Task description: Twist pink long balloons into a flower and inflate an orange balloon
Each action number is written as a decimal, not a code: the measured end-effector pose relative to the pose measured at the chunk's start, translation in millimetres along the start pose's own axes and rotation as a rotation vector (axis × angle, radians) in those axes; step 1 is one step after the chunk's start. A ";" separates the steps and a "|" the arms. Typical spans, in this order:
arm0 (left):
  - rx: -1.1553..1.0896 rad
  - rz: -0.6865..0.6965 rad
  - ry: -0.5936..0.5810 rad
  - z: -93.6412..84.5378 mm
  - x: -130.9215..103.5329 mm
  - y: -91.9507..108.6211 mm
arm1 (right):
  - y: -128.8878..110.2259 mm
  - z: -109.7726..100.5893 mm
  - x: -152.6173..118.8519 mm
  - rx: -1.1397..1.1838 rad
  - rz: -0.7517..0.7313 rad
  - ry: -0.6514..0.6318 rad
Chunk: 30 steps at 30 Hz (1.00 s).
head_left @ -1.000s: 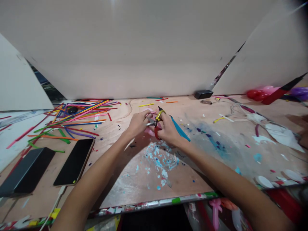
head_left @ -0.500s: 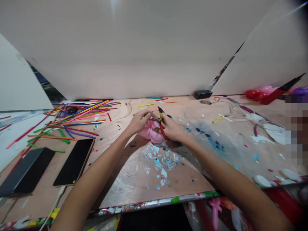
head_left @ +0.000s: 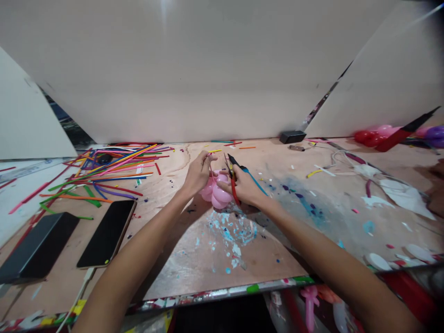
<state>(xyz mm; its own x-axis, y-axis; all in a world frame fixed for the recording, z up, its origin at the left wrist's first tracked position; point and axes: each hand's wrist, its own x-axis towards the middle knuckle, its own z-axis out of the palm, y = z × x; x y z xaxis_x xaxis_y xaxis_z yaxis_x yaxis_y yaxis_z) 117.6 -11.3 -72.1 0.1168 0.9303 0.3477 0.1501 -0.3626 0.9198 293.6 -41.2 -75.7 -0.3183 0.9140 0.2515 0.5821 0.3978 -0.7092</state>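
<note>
- Head view: both arms reach forward over the table point(head_left: 256, 273).
- The left hand point(head_left: 198, 175), raised a bit, pinches the pink balloon's point(head_left: 222, 197) thin end.
- The round, puffy part is between the hands.
- The right hand point(head_left: 247, 186) curls around scissors point(head_left: 233, 188).

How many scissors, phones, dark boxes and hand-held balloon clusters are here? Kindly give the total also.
Scissors: 1
Phone: 1
Dark boxes: 2, one at left, one farther back
Hand-held pink balloon cluster: 1
Total: 5
</note>
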 end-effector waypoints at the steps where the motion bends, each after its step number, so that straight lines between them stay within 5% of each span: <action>1: -0.016 -0.022 -0.015 -0.8 1.4 3.8 | -0.1 3.2 -0.4 -0.007 -0.028 0.024; 6: -0.373 -0.256 0.105 -0.8 5.9 23.7 | -1.1 21.5 -2.8 -0.055 -0.212 0.166; 10: -0.684 -0.325 0.205 4.0 6.6 28.7 | -0.3 34.6 -5.3 -0.079 -0.234 0.146; 18: -0.739 -0.235 0.256 8.6 8.7 26.1 | -2.3 31.8 -6.6 0.234 -0.286 0.273; 25: -0.894 -0.247 0.397 12.3 6.4 23.4 | -9.6 28.1 -12.9 0.395 -0.148 0.137; 30: -0.718 -0.209 0.375 7.1 14.6 8.0 | -20.1 15.5 -17.7 0.350 -0.138 0.052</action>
<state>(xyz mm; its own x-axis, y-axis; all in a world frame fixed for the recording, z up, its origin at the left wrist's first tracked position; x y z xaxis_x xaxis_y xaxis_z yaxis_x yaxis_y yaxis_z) 127.5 -1.0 -61.0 -0.1971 0.9773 0.0779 -0.5446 -0.1752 0.8202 275.9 -66.6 -76.1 -0.3321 0.8602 0.3869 0.2431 0.4744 -0.8461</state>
